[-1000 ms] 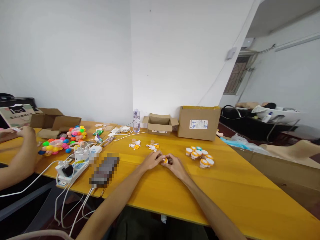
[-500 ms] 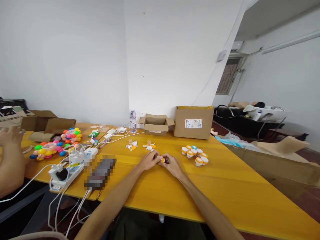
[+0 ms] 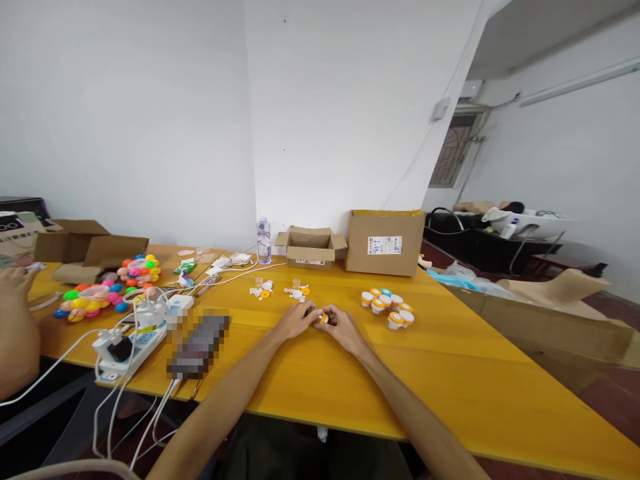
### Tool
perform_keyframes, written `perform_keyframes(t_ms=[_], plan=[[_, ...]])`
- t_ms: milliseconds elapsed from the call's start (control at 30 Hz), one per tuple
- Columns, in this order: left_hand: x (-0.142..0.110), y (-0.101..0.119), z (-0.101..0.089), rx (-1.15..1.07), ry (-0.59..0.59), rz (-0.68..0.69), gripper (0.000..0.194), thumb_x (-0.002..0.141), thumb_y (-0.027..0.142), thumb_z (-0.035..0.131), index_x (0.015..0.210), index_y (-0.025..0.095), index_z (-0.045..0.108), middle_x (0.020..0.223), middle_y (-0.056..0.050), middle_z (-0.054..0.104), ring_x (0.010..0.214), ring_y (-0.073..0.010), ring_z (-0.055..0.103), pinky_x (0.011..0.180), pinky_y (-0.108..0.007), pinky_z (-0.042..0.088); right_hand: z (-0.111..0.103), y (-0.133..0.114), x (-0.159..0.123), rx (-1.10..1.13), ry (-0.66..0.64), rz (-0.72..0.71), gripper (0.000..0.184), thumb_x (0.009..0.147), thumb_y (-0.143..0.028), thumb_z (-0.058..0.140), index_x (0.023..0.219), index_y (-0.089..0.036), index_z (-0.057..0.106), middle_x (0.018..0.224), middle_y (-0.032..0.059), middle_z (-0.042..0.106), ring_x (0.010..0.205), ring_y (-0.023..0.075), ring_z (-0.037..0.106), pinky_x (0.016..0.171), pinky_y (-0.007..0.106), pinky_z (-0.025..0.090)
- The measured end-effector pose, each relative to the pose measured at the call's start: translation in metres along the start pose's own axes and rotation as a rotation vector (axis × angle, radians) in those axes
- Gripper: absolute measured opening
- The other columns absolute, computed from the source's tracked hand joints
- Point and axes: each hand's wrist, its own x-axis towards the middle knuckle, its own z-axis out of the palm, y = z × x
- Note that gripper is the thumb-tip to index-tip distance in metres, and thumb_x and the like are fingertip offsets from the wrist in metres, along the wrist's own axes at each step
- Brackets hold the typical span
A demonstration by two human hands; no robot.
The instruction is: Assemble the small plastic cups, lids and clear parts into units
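Observation:
My left hand and my right hand meet over the middle of the table. Between their fingertips both grip a small orange-and-white round piece, largely covered by the fingers. Beyond my hands lie two small groups of loose parts: white gears, an orange ring, another orange ring, and a clear cup at the back. To the right of my right hand, several small clear jars with white, orange or teal tops stand clustered together.
An open carton, a closed carton and a water bottle line the wall. Leftward are a phone, a power strip with trailing cables, and colourful ball rings. Another person's hand is at far left.
My hands stay together on the orange-and-white piece, more of its orange side now showing. At far left the other person's hand has shifted slightly. The whole view has moved a little.

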Motion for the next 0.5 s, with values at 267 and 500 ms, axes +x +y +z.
perform_keyframes(t_ms=[267, 500], plan=[[0.001, 0.001, -0.001, -0.039, 0.094, 0.013, 0.031, 0.089, 0.043, 0.043, 0.074, 0.019, 0.056, 0.068, 0.002, 0.059, 0.065, -0.0138, 0.051, 0.064, -0.025, 0.039, 0.000, 0.003, 0.002, 0.004, 0.020, 0.006, 0.038, 0.056, -0.048, 0.077, 0.076, -0.021, 0.059, 0.065, -0.0034, 0.064, 0.060, 0.0147, 0.056, 0.059, 0.028, 0.044], [0.003, 0.004, -0.011, -0.169, 0.370, 0.035, 0.032, 0.088, 0.043, 0.043, 0.069, 0.019, 0.053, 0.061, 0.003, 0.051, 0.058, -0.0119, 0.044, 0.060, -0.024, 0.036, -0.004, 0.007, 0.004, 0.010, 0.071, -0.006, 0.038, 0.055, -0.046, 0.078, 0.078, -0.021, 0.060, 0.067, -0.0020, 0.065, 0.062, 0.0164, 0.059, 0.061, 0.030, 0.048]])
